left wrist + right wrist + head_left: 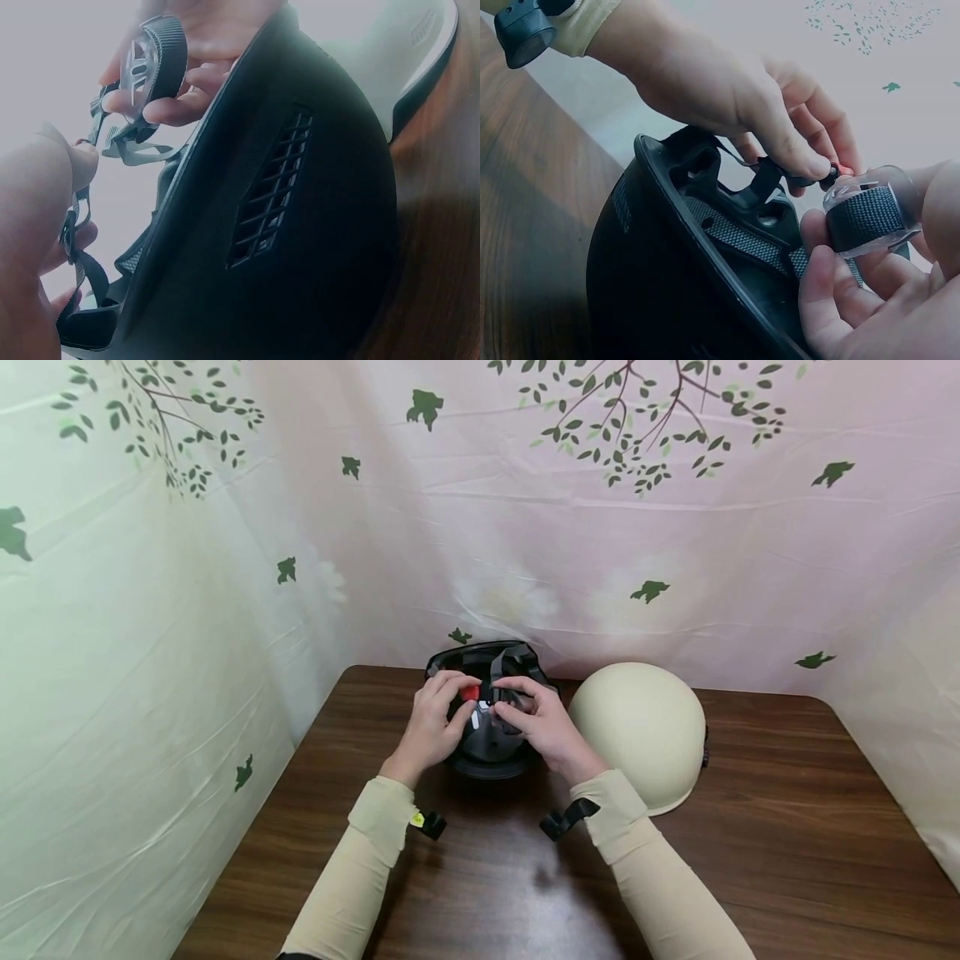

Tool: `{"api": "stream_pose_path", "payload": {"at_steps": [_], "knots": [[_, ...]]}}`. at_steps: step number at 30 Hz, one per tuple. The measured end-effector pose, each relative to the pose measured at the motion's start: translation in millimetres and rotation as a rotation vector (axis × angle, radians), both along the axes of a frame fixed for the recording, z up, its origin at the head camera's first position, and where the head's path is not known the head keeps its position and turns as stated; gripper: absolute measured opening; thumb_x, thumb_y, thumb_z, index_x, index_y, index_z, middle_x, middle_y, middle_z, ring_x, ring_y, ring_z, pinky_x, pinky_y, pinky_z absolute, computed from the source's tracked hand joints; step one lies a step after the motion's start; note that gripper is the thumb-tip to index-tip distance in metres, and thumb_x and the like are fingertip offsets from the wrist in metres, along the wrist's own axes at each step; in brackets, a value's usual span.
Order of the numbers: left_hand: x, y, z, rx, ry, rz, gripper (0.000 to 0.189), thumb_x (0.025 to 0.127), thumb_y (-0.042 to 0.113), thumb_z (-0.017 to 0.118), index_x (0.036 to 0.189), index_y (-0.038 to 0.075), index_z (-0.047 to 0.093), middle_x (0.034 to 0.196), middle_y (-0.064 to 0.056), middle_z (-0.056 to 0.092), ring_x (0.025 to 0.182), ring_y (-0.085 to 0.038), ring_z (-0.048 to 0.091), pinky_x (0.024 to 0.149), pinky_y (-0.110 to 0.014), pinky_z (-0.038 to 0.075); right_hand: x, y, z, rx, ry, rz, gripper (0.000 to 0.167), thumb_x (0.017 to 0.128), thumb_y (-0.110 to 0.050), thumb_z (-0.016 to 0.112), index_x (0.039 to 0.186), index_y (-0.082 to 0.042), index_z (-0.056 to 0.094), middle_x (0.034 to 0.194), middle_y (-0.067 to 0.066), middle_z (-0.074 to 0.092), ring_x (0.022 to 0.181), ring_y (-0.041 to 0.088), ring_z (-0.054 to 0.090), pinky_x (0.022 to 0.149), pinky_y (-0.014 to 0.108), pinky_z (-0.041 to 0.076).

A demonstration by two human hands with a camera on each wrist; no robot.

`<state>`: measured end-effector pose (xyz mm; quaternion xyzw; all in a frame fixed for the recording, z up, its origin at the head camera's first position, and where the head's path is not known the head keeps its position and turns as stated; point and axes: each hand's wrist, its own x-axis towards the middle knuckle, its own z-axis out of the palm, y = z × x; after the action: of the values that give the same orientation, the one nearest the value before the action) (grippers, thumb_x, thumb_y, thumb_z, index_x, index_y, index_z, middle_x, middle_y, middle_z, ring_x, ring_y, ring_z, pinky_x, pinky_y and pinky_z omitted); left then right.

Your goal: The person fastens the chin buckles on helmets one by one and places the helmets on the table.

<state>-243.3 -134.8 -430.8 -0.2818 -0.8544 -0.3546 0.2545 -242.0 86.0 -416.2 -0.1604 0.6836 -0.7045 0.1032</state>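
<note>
A black helmet [491, 767] lies upturned near the table's far edge, its hollow facing up. Over it, my left hand [433, 722] pinches a strap buckle with a red part [470, 692] between thumb and fingers. Beside it my right hand [553, 727] holds the other strap end, where black webbing [866, 219] runs through a clear plastic chin cup [905, 193]. In the right wrist view both hands' fingertips are close together at the buckle. Grey padded bands [739, 244] line the helmet's inside. A slatted vent [274, 195] shows on its shell in the left wrist view.
A cream helmet [637, 735] stands dome up on the brown wooden table [787, 827], close to the right of the black one. Behind hangs a pale curtain [525, 552] printed with leaves. Each wrist wears a black strapped camera [431, 825].
</note>
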Motion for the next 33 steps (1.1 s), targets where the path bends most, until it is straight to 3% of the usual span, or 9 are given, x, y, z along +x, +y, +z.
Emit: {"api": "stream_pose_path", "payload": {"at_steps": [3,6,18,22,28,33], "knots": [[-0.1,0.0,-0.7,-0.002,0.006,-0.013,0.03,0.1,0.01,0.071,0.13,0.011,0.067,0.129,-0.009,0.062,0.121,-0.028,0.055,0.106,-0.058,0.041,-0.5,-1.1,-1.6,-0.004,0.004,0.002,0.037,0.105,-0.01,0.065,0.141,-0.007,0.06,0.12,0.031,0.071,0.112,0.047,0.07,0.083,0.037,0.06],[-0.4,-0.1,-1.1,-0.003,0.022,-0.025,0.031,0.098,0.008,0.074,0.129,0.011,0.068,0.128,-0.009,0.063,0.12,-0.028,0.056,0.106,-0.058,0.041,0.3,-1.9,-0.7,0.002,0.003,-0.005,0.036,0.105,-0.01,0.065,0.14,-0.008,0.061,0.119,0.029,0.072,0.112,0.049,0.069,0.082,0.038,0.059],[1.2,-1.2,2.6,0.038,0.071,-0.041,0.03,0.095,0.009,0.078,0.124,0.006,0.072,0.126,-0.01,0.071,0.115,-0.029,0.058,0.103,-0.053,0.043,2.8,0.8,4.5,0.014,0.012,-0.012,0.035,0.108,-0.01,0.059,0.142,-0.006,0.053,0.122,0.034,0.07,0.102,0.036,0.075,0.082,0.041,0.06],[1.1,-1.1,2.2,0.04,0.066,-0.042,0.029,0.095,0.01,0.078,0.124,0.007,0.073,0.126,-0.009,0.071,0.116,-0.028,0.059,0.104,-0.053,0.043,3.1,2.4,5.4,0.037,0.027,-0.032,0.033,0.106,-0.009,0.062,0.138,-0.005,0.055,0.121,0.032,0.071,0.101,0.035,0.075,0.079,0.039,0.06],[1.4,-0.5,1.9,0.042,0.064,-0.043,0.031,0.095,0.01,0.079,0.125,0.008,0.073,0.126,-0.008,0.071,0.115,-0.028,0.058,0.104,-0.053,0.043,1.8,2.5,3.8,0.085,0.051,-0.074,0.034,0.102,-0.007,0.067,0.136,-0.007,0.06,0.123,0.026,0.068,0.102,0.033,0.073,0.081,0.047,0.06],[1.6,-0.2,1.8,0.038,0.07,-0.038,0.032,0.093,0.008,0.08,0.125,0.008,0.073,0.125,-0.008,0.07,0.114,-0.027,0.059,0.103,-0.053,0.043,0.1,2.4,1.0,0.143,0.132,-0.083,0.033,0.102,-0.008,0.069,0.134,-0.007,0.062,0.134,0.019,0.067,0.099,0.03,0.07,0.078,0.036,0.06]]}}
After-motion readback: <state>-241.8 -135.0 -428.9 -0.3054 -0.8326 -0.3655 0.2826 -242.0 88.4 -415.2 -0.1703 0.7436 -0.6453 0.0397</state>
